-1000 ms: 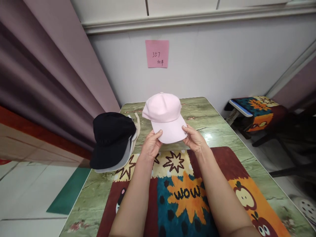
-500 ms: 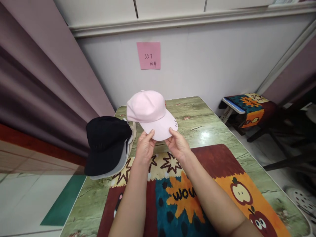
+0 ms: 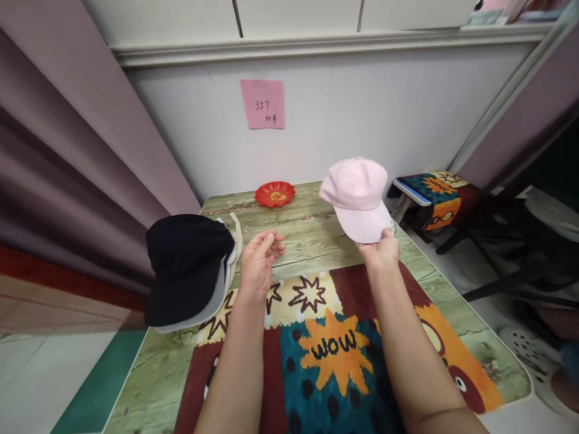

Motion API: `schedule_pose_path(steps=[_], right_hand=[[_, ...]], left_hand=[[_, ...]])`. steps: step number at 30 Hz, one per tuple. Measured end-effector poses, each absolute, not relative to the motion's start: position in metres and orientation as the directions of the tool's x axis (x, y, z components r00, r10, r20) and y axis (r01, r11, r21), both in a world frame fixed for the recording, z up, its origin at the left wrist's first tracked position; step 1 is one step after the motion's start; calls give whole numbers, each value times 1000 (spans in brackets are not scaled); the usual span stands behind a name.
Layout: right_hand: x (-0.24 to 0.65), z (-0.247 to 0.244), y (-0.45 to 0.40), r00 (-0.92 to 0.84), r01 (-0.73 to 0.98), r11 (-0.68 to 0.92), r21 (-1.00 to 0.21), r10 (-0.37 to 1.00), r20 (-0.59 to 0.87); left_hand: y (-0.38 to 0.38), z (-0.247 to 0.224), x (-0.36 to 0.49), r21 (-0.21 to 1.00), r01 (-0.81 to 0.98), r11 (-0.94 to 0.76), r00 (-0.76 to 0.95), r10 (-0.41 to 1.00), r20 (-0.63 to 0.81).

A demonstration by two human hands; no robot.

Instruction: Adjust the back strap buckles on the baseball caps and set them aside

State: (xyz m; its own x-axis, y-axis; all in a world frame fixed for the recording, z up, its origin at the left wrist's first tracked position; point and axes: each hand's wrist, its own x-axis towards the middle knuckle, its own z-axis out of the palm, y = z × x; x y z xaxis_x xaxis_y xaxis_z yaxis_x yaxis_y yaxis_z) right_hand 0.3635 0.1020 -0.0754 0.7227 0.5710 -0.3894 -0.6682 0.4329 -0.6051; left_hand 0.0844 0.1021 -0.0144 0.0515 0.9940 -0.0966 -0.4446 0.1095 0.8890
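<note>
A pink cap (image 3: 357, 187) is raised over the right back part of the table, its brim toward me. My right hand (image 3: 381, 248) grips the brim's front edge, thumb on top and fingers underneath. My left hand (image 3: 263, 256) is apart from the cap, over the middle of the table, with fingers loosely curled and nothing seen in it. Left of it, a black cap (image 3: 187, 265) lies on top of a stack, with grey and beige cap edges showing beneath.
A red scalloped dish (image 3: 275, 194) stands at the table's back edge. A patterned mat (image 3: 337, 355) covers the near part of the green table (image 3: 502, 367). Behind is a wall with a pink note (image 3: 263, 103). Dark chairs stand at the right.
The pink cap has moved right in my right hand. My left hand has let go of the brim and is now separate from it. The red dish has come into full view.
</note>
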Motion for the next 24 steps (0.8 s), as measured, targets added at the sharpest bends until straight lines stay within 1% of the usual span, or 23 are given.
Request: schedule_pose_path(steps=[4,6,13,18,21,24], right_hand=[[381,-109,89,781,-587,283,-759,444,-439],[384,-122,83,798,-564,243,-789,407,-445],[381,-145,74,819,-544,259,-798,373,-437],[378,-153,66,840,-501,275,-820,380,-387],[379,-155,58,839,-488,268,-831,406,-362],[373,-153,48,844,-457,273,-846,433,-316]], left_hand=[[98,-3,82,894,-445,57,26,998,-51],[97,3,78,896,-444,23,-4,1000,-27],[95,20,60,883,-457,-109,-135,989,52],[78,38,54,854,-454,-254,-214,962,172],[64,44,47,838,-413,-358,-324,917,232],[55,44,27,843,-311,-440,-469,842,266]])
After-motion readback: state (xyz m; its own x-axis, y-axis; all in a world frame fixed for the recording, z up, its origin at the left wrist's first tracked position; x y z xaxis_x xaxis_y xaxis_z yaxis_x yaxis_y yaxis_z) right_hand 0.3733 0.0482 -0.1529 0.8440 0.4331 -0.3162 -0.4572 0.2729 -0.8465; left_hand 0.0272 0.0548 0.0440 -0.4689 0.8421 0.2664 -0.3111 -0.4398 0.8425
